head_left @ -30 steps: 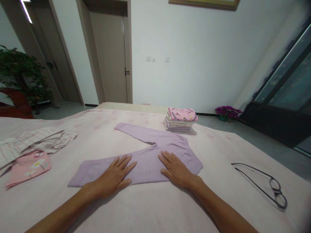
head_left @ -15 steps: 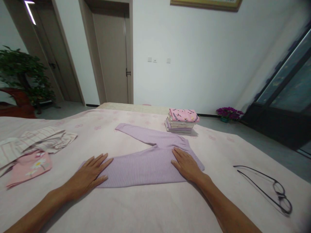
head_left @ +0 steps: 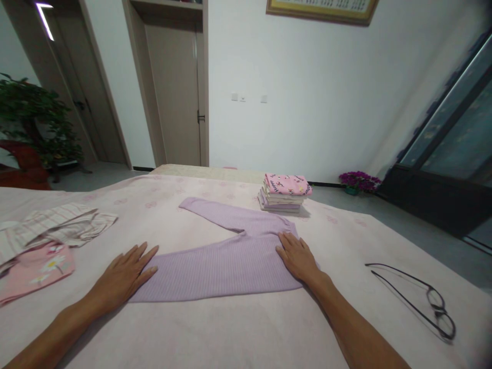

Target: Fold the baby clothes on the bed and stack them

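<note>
Light purple ribbed trousers (head_left: 215,269) lie spread flat on the bed, legs toward the left and waist toward the right. My left hand (head_left: 125,274) rests flat with fingers apart on the cuff end of the nearer leg, covering part of it. On the waist end lies my right hand (head_left: 298,256), palm down, fingers stretched out. The farther leg angles away to the upper left, untouched.
A folded stack of clothes (head_left: 284,192) with a pink printed piece on top stands behind the trousers. Eyeglasses (head_left: 421,302) lie at right. Striped clothing (head_left: 57,225) and a pink flowered garment (head_left: 38,271) lie at left on the pale pink sheet (head_left: 215,335).
My left hand has slid left along the leg toward its cuff end. My right hand has shifted slightly right on the waist. The camera view has tilted up a little.
</note>
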Demonstrator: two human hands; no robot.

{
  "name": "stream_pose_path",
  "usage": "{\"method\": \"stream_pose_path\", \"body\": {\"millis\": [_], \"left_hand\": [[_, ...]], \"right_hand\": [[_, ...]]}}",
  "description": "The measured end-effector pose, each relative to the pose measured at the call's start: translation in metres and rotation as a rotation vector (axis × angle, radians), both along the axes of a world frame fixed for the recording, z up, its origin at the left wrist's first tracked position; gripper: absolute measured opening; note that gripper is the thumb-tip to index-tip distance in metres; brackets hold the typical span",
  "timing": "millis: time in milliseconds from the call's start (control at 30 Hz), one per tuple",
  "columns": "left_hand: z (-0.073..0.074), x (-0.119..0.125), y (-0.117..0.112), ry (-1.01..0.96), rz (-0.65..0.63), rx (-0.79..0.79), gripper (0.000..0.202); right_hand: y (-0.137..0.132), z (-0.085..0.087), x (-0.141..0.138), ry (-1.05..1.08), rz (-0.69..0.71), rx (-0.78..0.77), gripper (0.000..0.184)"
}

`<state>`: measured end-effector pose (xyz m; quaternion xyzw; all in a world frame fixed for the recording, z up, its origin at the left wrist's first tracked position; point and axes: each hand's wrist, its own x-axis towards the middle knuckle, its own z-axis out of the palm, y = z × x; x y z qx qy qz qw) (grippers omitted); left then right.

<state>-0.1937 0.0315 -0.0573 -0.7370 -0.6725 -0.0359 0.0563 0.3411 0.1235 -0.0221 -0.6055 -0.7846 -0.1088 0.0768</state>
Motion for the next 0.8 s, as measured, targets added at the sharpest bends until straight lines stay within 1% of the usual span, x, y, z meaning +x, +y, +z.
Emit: {"method": "stream_pose_path", "body": {"millis": [100,267,300,367,400,467,533,600,667,733,800], "left_hand": [[0.001,0.001,-0.001,-0.004,0.020,0.000,0.064],[0.002,0.006,-0.006,0.000,0.041,0.026,0.060],[0.003,0.008,-0.007,0.013,0.054,0.060,0.059],[0.004,0.014,-0.009,0.049,0.065,0.184,0.057],[0.006,0.018,-0.010,0.062,0.045,0.256,0.055],[0.010,0.028,-0.010,0.061,-0.056,0.362,0.053],[0.014,0.039,-0.010,0.031,-0.182,0.381,0.053],[0.015,0.050,-0.011,-0.001,-0.282,0.341,0.055],[0.015,0.058,-0.012,-0.018,-0.357,0.266,0.057],[0.015,0.063,-0.013,-0.018,-0.396,0.194,0.057],[0.016,0.063,-0.015,-0.011,-0.399,0.133,0.058]], "right_hand": [[0.004,-0.006,0.003,-0.001,-0.039,-0.066,0.058],[0.006,-0.009,0.004,0.014,-0.054,-0.069,0.059],[0.005,-0.009,0.004,0.017,-0.054,-0.064,0.059],[0.005,-0.009,0.003,0.024,-0.053,-0.057,0.059],[0.005,-0.010,0.003,0.027,-0.052,-0.055,0.059],[0.005,-0.010,0.004,0.032,-0.047,-0.050,0.058],[0.006,-0.011,0.004,0.032,-0.042,-0.043,0.057],[0.006,-0.012,0.005,0.032,-0.037,-0.036,0.057],[0.006,-0.012,0.006,0.031,-0.037,-0.033,0.057],[0.007,-0.012,0.006,0.034,-0.040,-0.037,0.057],[0.007,-0.012,0.006,0.039,-0.041,-0.048,0.058]]}}
